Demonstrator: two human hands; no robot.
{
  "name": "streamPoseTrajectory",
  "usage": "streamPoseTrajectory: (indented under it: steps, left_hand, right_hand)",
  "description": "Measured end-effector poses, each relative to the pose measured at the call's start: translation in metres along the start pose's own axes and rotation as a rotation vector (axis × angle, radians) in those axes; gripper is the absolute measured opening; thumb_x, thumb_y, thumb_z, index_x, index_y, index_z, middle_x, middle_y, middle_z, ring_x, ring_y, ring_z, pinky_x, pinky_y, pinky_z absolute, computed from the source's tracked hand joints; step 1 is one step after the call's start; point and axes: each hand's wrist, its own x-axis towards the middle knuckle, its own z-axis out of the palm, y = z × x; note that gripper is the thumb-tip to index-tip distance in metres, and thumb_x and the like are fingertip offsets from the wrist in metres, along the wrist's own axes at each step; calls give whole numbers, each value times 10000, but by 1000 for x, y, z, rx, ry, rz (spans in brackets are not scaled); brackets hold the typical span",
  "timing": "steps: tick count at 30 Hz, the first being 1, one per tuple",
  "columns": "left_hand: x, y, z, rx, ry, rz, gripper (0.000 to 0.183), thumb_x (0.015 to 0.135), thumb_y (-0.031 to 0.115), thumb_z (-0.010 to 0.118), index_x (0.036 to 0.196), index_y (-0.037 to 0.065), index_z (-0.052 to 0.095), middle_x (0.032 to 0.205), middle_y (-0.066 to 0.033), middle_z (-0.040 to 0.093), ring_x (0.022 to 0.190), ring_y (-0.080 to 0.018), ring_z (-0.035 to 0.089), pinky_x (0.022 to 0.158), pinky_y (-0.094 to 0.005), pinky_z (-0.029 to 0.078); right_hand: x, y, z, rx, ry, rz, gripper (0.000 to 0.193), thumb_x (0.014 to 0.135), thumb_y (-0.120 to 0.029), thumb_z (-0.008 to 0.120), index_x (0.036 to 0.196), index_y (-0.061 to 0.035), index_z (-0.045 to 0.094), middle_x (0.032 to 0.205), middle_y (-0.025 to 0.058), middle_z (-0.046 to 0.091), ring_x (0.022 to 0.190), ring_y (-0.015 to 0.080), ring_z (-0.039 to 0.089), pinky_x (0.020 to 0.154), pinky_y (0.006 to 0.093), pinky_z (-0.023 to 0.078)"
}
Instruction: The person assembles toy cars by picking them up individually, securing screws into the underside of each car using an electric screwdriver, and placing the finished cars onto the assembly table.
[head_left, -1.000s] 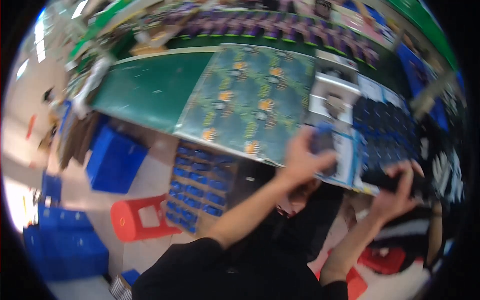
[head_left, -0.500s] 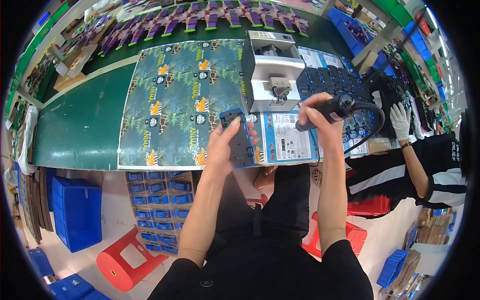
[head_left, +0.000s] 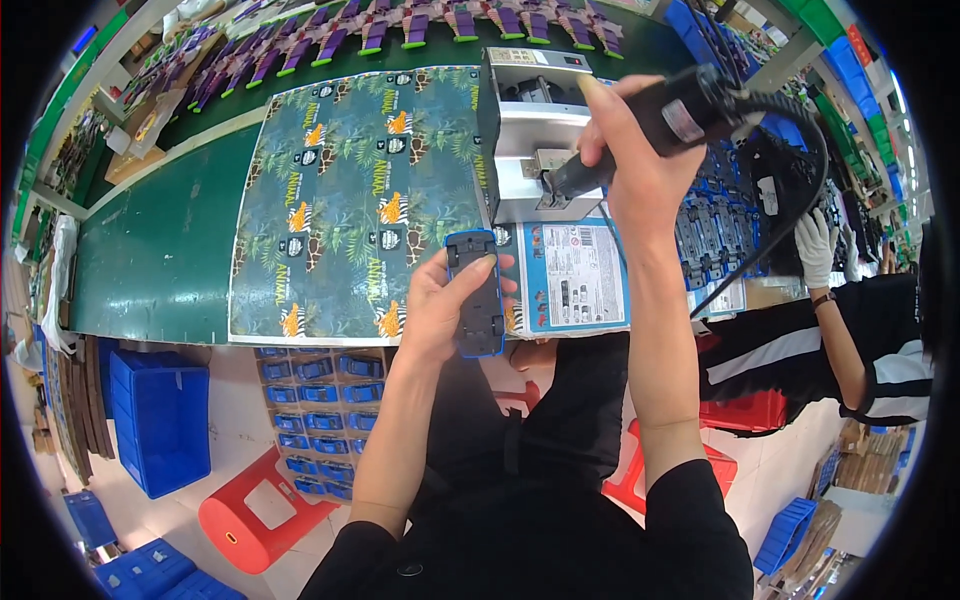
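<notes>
My left hand (head_left: 432,312) grips a blue toy car (head_left: 481,312) over the bench's front edge, its black underside turned up and my thumb lying across it. My right hand (head_left: 648,185) is wrapped round a black corded electric screwdriver (head_left: 668,115). The driver's nose points down and left into the front of a silver screw feeder (head_left: 545,132); whether a screw sits on the bit is hidden. Right of the feeder lie many more toy cars (head_left: 712,235), black undersides up, partly behind my right forearm.
Printed animal-pattern sheets (head_left: 350,200) cover the green bench (head_left: 150,250). Purple-and-green toy parts (head_left: 415,30) line the far side. Below are a tray of blue cars (head_left: 325,420), a blue bin (head_left: 160,425) and a red stool (head_left: 255,510). A co-worker's gloved hand (head_left: 815,248) is at right.
My right hand has raised the screwdriver up and away from me, bringing its nose to the screw feeder's front. My left hand keeps the toy car, which is now slightly lower and more upright in view.
</notes>
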Motion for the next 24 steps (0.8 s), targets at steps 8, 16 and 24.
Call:
streamPoseTrajectory:
  steps: [8,16,24]
  left_hand:
    - [3,-4,-1,-5,20,-42,271,908,171,685,1106,3,606,993,-136,698,773,-186,699,671,-335,606]
    - [3,-10,2,104,-8,40,219,895,123,692,1072,2,646,988,-127,715,783,-180,710,652,-321,604]
    - [-5,-8,8,124,1,51,198,867,80,712,1042,-8,685,930,-83,722,757,-133,690,682,-283,572]
  right_hand:
    - [11,-3,4,-115,-45,120,217,852,-146,743,715,-45,610,540,15,560,429,96,509,464,251,414]
    - [-34,-39,-14,437,-7,249,122,923,-147,603,886,-45,548,623,36,496,486,142,488,534,317,454]
    - [-60,-37,4,439,-68,136,118,935,-122,579,951,-35,500,664,58,506,517,155,513,566,335,481]
